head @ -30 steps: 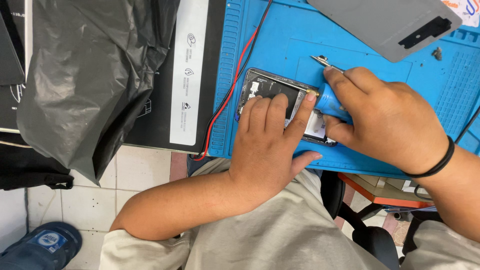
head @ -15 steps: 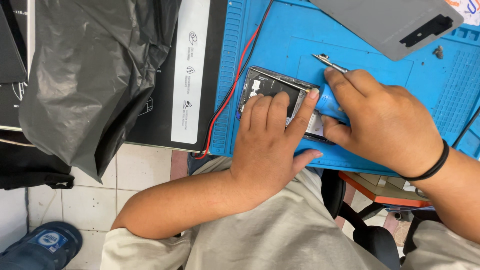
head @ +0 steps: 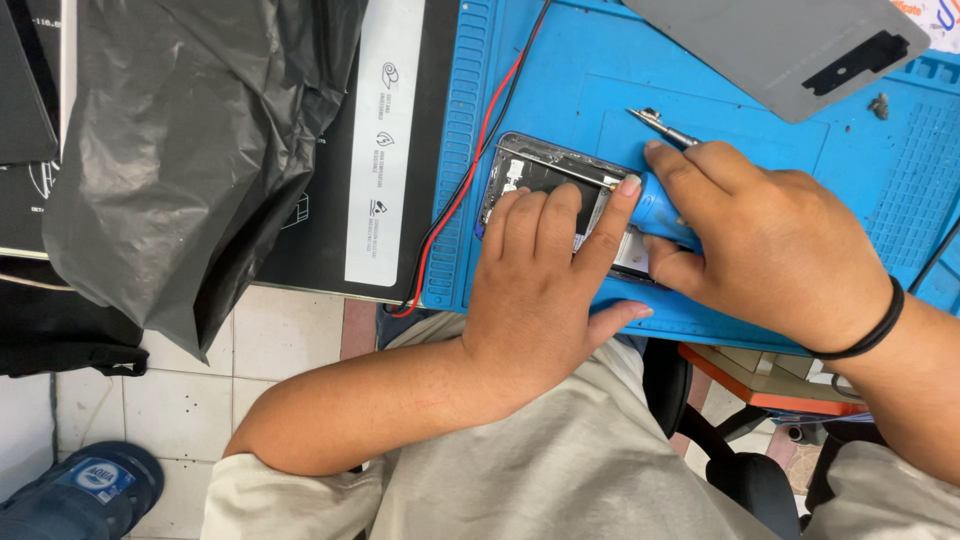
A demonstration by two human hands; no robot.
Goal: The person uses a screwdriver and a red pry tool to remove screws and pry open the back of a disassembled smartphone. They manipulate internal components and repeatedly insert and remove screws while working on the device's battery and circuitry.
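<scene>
Head view: left hand (head: 545,290) is lying flat w/ fingers spread, pressing down on the opened smartphone (head: 545,180), which is sitting on the blue repair mat (head: 560,70). Right hand (head: 770,245) is gripping a blue-handled screwdriver (head: 660,205) over the phone's right part. Tweezers (head: 662,127) are lying just above. Grey back cover (head: 770,45) is resting at top right; black plastic bag (head: 190,150) is sitting well to the left, red & black wires (head: 470,170) running along mat's left edge.

Left hand (head: 545,290) flat on opened phone (head: 545,175), fingers spread over it. Right hand (head: 775,240) grips blue screwdriver (head: 660,205) against phone. Blue mat (head: 560,70) underneath, red and black wires (head: 470,160) alongside, black plastic bag (head: 190,150) left.
</scene>
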